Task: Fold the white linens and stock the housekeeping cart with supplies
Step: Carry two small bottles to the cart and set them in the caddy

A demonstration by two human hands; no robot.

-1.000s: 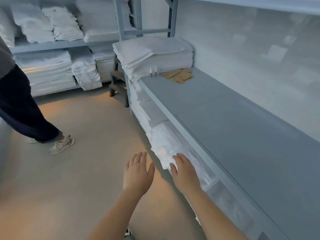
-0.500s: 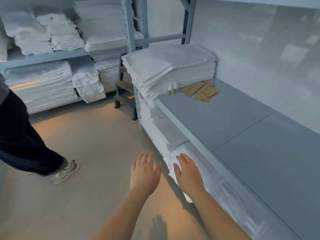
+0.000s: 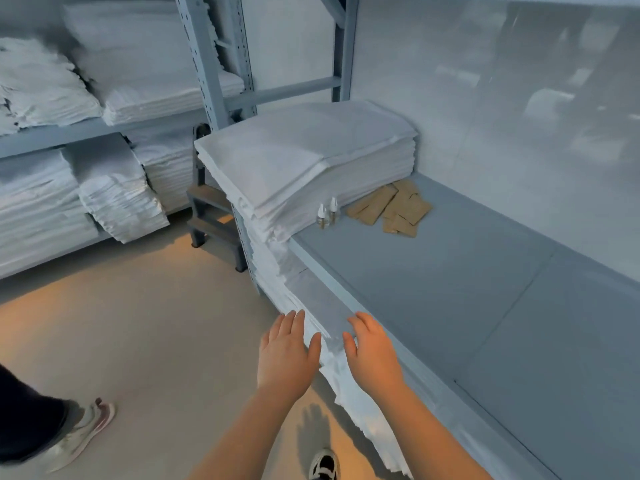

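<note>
Reaching with my left hand [image 3: 285,355] and right hand [image 3: 372,353], fingers spread and empty, toward shelved linens [image 3: 311,306]; nothing gathered, no cart visible, stocking apparently unstarted.

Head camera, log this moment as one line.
left hand: open, empty | right hand: open, empty | both above lower-shelf linens | folded stack, two small bottles on shelf

A second person [image 3: 31,431] at the lower left is cut off by the edge, showing only a dark trouser leg and a sneaker. The two small bottles [image 3: 327,213] are too small for their labels to be read. The lower-shelf linens [image 3: 304,306] run hidden under the grey shelf [image 3: 467,289].
</note>
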